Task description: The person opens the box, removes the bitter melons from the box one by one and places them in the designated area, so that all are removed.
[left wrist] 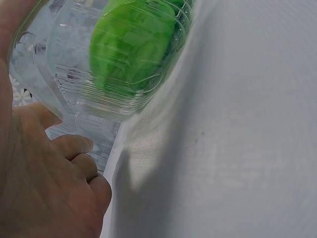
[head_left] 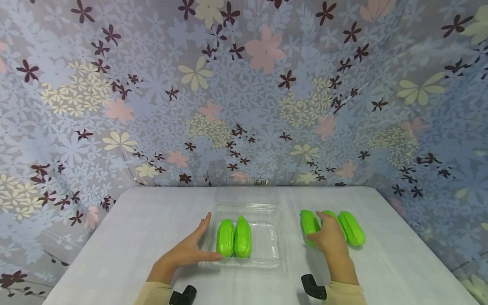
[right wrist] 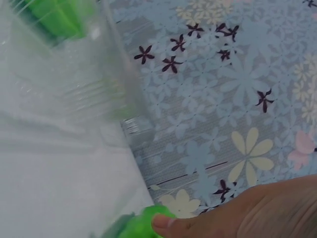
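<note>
A clear plastic clamshell box [head_left: 280, 241] rests on the table with its lid [head_left: 245, 195] folded back. Two glossy green ridged, pod-shaped vegetables [head_left: 225, 237] lie side by side in its left half. My left hand [head_left: 190, 250] spans the box's front left corner, fingers extended along the left side and thumb at the front rim. To the right of the box, my right hand [head_left: 331, 235] holds the leftmost of three similar loose vegetables [head_left: 309, 222] between thumb and fingers. In the right wrist view, the thumb presses on green surface [right wrist: 146, 223]. The middle vegetable is partly hidden by the hand.
The third loose vegetable [head_left: 352, 228] lies at the right of the group. A white cloth-like surface covers the table [head_left: 152, 220]. Floral fabric [head_left: 244, 106] rises behind its back edge, and the lid reaches that edge. A label with a barcode [head_left: 261, 182] shows on the lid.
</note>
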A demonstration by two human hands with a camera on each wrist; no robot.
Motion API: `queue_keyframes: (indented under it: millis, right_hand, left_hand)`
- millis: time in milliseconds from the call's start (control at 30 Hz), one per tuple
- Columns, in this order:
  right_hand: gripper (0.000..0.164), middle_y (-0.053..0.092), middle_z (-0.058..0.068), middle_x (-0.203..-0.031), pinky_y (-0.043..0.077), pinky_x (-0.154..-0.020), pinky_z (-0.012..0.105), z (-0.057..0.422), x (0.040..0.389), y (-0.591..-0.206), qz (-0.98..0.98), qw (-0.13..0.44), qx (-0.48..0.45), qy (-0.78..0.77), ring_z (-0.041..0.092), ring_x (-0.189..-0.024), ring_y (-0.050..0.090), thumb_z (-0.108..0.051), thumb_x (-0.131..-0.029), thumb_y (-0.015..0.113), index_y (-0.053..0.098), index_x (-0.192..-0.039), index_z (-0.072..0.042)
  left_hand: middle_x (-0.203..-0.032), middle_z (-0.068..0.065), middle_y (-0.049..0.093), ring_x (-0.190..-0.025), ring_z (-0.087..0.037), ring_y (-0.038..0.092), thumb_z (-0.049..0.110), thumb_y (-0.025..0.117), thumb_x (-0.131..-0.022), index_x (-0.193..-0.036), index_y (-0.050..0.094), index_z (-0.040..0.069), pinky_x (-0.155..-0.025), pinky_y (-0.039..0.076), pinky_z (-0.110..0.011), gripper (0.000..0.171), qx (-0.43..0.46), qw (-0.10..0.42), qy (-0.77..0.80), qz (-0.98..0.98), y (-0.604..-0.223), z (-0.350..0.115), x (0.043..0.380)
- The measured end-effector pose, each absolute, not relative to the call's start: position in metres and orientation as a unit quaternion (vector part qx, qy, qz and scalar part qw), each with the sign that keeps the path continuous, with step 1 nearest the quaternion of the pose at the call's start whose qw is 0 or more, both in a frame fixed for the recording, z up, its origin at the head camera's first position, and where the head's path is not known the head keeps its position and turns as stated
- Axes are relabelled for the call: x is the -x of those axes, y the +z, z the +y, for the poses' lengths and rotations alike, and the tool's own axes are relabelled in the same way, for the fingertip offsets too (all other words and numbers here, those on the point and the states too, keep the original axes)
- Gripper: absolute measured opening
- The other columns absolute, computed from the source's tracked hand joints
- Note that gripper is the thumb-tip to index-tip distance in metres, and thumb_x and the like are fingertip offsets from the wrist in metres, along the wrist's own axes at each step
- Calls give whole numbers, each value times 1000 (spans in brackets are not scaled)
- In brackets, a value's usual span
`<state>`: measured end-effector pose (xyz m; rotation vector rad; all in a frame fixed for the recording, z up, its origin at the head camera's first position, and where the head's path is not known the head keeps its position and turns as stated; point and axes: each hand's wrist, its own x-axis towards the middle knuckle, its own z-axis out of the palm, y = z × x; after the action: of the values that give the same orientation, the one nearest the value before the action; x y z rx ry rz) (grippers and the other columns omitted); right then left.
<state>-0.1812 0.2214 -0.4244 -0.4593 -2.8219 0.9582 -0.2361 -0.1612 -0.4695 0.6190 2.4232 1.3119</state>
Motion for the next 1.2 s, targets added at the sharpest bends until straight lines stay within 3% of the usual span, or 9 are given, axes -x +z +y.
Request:
queue_keyframes:
  millis: [400,900,1200]
  right_hand:
    - [78,42,36,-145,34,-107,64,217,178,-414,-936,63,144,314,54,-134,37,-14,-78,87,49,-144,7]
    - [99,42,31,-149,41,-102,64,207,179,-403,-912,82,132,379,48,-134,42,-40,-78,87,38,-153,0]
    - [102,41,23,-153,38,-106,61,197,177,-398,-889,82,105,439,43,-136,44,-41,-76,89,37,-155,-3]
  left_hand:
    - [-166,-17,-4,-151,-38,-3,45,89,-73,-164,1,24,-113,9,-70,128,-213,159,460,848,-468,-161,235]
    - [-166,-17,-4,-151,-38,-2,47,89,-73,-164,0,23,-113,10,-69,129,-216,157,455,850,-468,-161,236]
    - [-166,-18,-4,-151,-39,-3,45,89,-73,-164,0,22,-114,10,-69,129,-215,156,454,850,-467,-161,236]
